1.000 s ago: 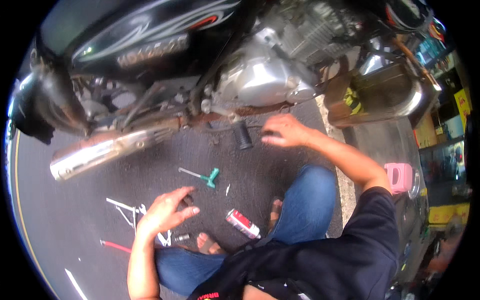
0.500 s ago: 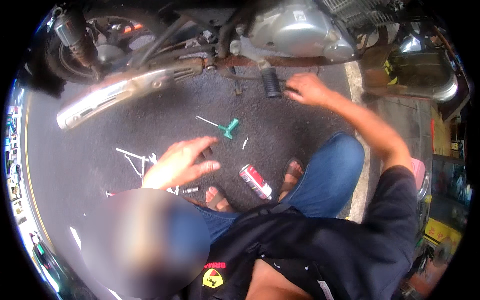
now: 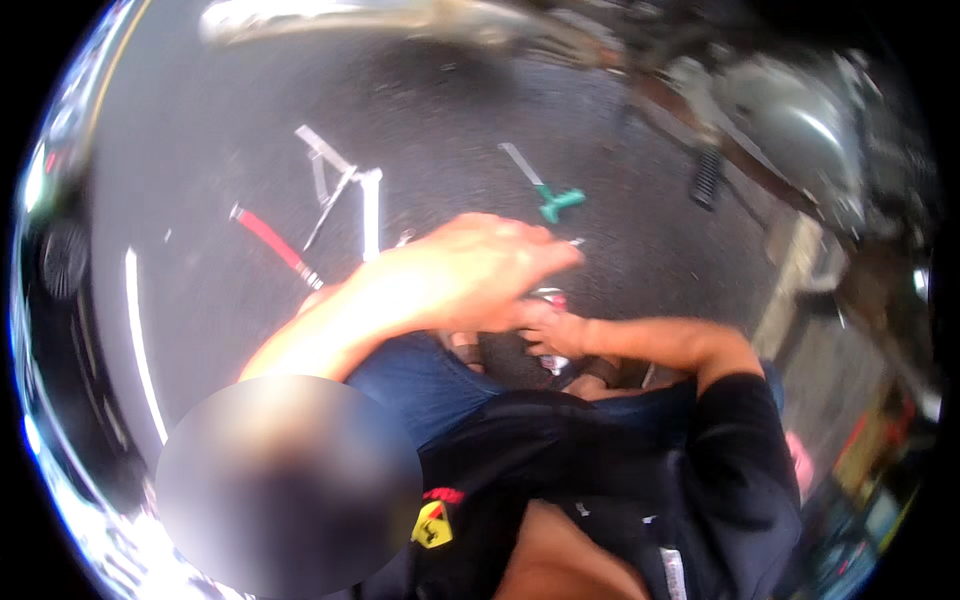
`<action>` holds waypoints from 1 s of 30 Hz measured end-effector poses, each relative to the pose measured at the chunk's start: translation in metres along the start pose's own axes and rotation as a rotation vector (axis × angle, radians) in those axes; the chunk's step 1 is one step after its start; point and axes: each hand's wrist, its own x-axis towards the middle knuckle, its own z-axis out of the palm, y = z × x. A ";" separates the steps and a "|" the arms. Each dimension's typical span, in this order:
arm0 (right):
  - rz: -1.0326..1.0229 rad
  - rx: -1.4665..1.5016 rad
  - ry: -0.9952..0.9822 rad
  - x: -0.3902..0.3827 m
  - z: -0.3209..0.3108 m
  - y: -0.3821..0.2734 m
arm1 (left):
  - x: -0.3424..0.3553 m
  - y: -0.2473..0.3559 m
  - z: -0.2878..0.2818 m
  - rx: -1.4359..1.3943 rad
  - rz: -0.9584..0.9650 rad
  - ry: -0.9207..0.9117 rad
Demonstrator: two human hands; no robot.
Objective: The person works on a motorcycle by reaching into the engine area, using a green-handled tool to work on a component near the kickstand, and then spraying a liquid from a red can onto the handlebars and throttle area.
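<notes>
**Both hands together above the aerosol can, beside the motorcycle**

Left hand (image 3: 480, 268) stretched across the front of the crouching person, back uppermost, fingers pointing right; motion-blurred, underside hidden, so whether it pinches anything cannot be told. Right hand (image 3: 558, 332) just beyond it, partly overlapped by it in view; fingers slightly apart at the visible edge, over the aerosol can (image 3: 556, 300); contact or grip cannot be told. Can on or just above the asphalt (image 3: 440, 130), near the sandalled feet; mostly covered by the hands, a red-and-white part showing above the right hand and a pale end below.

Green T-handle tool (image 3: 556, 202) lies on the asphalt beyond the left fingertips, its thin shaft pointing up and left; small pale scrap (image 3: 577, 241) nearer those fingertips. Silver hand tools (image 3: 371, 215) in a loose cluster beyond the left forearm; red-handled tool (image 3: 268, 242) farther left, slanting, its metal end close to that forearm.

Motorcycle along the top: silver muffler (image 3: 265, 22), black ribbed footpeg (image 3: 706, 178), silver engine cover (image 3: 795, 120); pale kerb strip (image 3: 790, 278) at right.
</notes>
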 end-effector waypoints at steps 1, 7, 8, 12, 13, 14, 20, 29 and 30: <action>0.038 0.034 -0.083 -0.001 0.007 0.000 | 0.005 0.001 -0.003 -0.030 -0.024 -0.043; 0.274 0.363 -0.280 0.002 0.004 0.006 | 0.007 -0.015 -0.004 -0.025 -0.061 -0.072; 0.326 0.383 -0.248 -0.002 0.002 0.013 | 0.010 -0.012 -0.008 -0.032 -0.063 -0.084; 0.415 0.413 -0.090 -0.023 -0.039 0.036 | 0.016 -0.020 -0.006 -0.182 -0.165 -0.118; 0.495 0.564 -0.048 -0.030 -0.054 0.043 | 0.020 -0.025 -0.001 -0.194 -0.214 -0.072; 0.423 0.587 -0.138 -0.034 -0.081 0.046 | 0.023 -0.027 0.000 -0.211 -0.266 -0.030; 0.575 0.893 0.102 -0.088 -0.256 -0.001 | 0.016 -0.022 -0.005 -0.379 -0.821 0.580; 0.978 1.403 0.744 -0.120 -0.535 -0.124 | -0.122 0.202 -0.031 -1.928 -0.426 0.383; 0.960 1.463 0.856 -0.128 -0.566 -0.133 | -0.119 0.233 -0.058 -1.922 -0.403 0.357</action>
